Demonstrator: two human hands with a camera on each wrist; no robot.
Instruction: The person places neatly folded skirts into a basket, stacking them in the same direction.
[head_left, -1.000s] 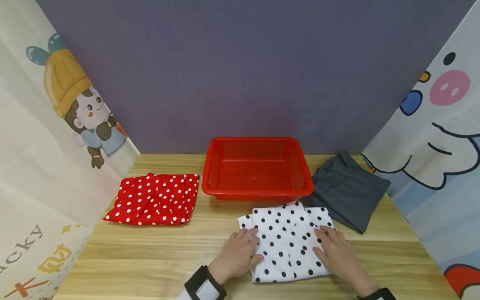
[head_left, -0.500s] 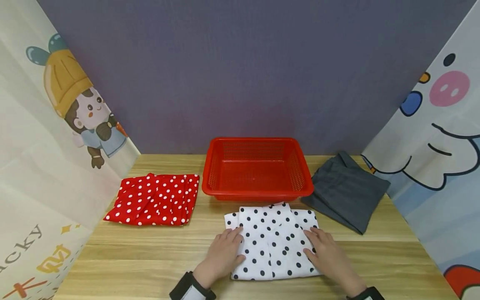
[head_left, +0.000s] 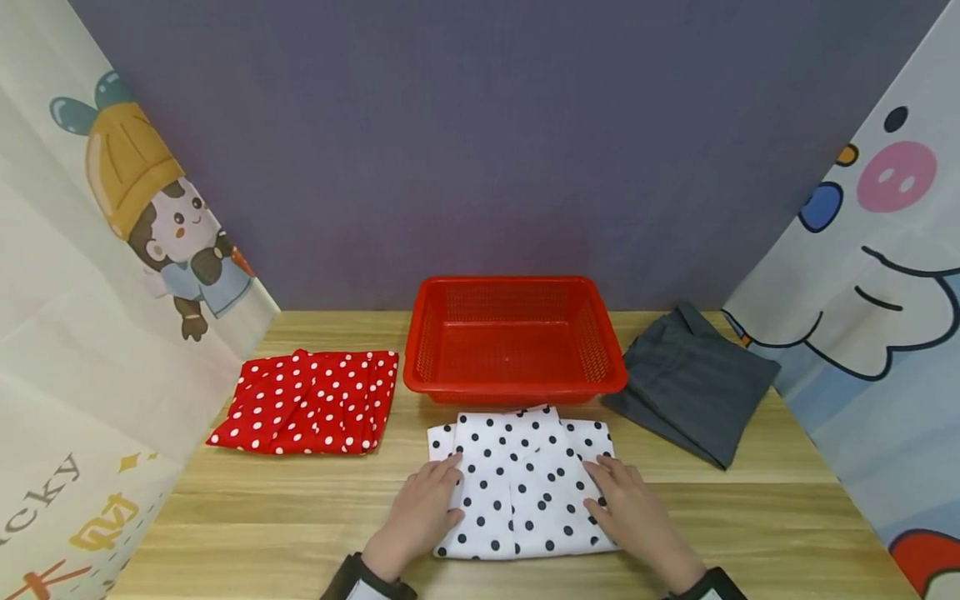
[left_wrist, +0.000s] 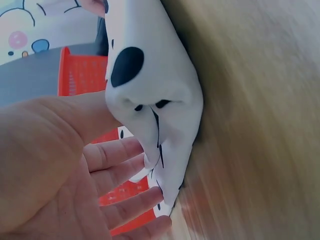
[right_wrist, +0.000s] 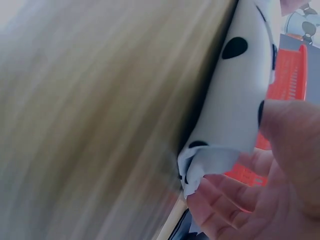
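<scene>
A folded white cloth with black dots [head_left: 517, 492] lies on the table in front of the red basket. My left hand [head_left: 422, 510] rests against its left side, thumb on top, and in the left wrist view the fingers [left_wrist: 125, 197] reach out fairly straight along the cloth's edge. On the opposite side my right hand [head_left: 628, 510] presses its thumb and fingertips to the cloth. The right wrist view shows that hand's fingers [right_wrist: 225, 197] stretched loosely beside the rolled, layered edge.
Behind the cloth stands a red plastic basket [head_left: 515, 388] with perforated walls. A folded red cloth with white dots [head_left: 315, 400] lies at the left, a folded dark grey cloth [head_left: 693, 387] at the right. Printed curtains flank the wooden table [head_left: 300, 517].
The dotted white cloth has slid left along the table between both hands, out from beside the grey cloth to in front of the basket. The other cloths and basket stay put.
</scene>
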